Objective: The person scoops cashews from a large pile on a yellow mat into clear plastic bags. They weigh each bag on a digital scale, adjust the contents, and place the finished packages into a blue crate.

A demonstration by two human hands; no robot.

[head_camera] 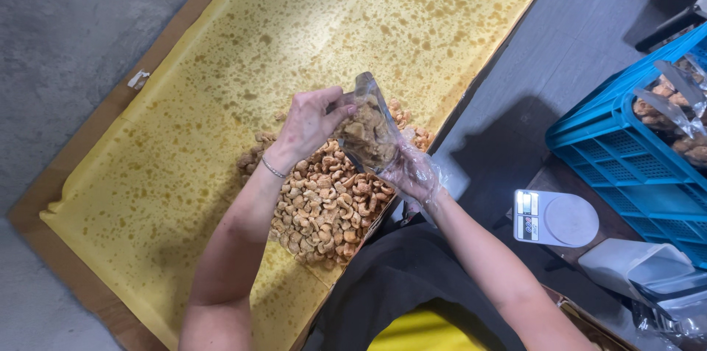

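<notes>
My left hand [308, 124] pinches the upper edge of a clear plastic bag [366, 130] partly filled with brown coated cashews. My right hand [414, 174], in a thin transparent glove, supports the bag from below. Both hands hold the bag above a pile of cashews [324, 204] lying on a yellow, oil-spotted sheet [221, 100]. A thin bracelet is on my left wrist.
A small white digital scale [556, 218] sits to the right. A blue plastic crate [626, 152] holds filled clear bags [674, 115]. A white container [633, 262] stands at lower right. Grey concrete floor [66, 41] lies left of the wooden board edge.
</notes>
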